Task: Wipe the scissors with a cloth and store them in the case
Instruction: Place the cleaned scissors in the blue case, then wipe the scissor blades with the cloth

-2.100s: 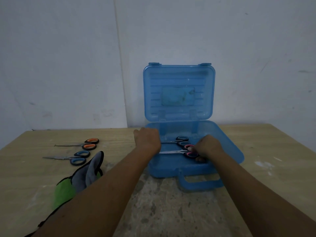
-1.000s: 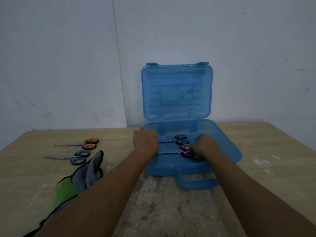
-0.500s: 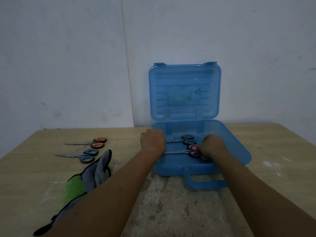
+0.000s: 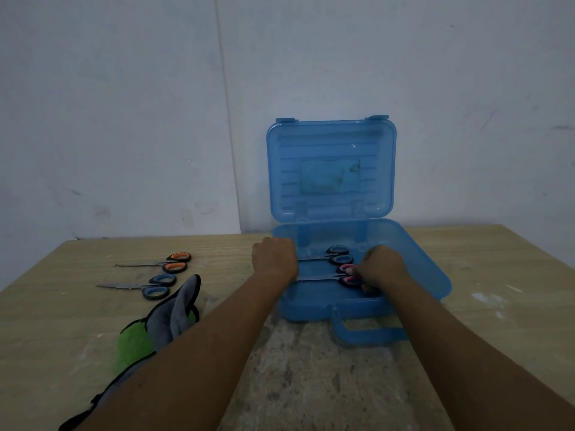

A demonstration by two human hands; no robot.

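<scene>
Two scissors (image 4: 155, 276) lie on the wooden table (image 4: 497, 275) by a white wall (image 4: 124, 119).

two bare forearms, no sleeves, and both hands, left hand (image 4: 273, 256) and right hand (image 4: 381, 265), ungloved

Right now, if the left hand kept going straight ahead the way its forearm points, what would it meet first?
Probably the translucent blue plastic case: the left hand sits at its left rim, and beyond lies the upright lid, then the wall. Depth is unclear, so it could pass just left of the lid.
</scene>
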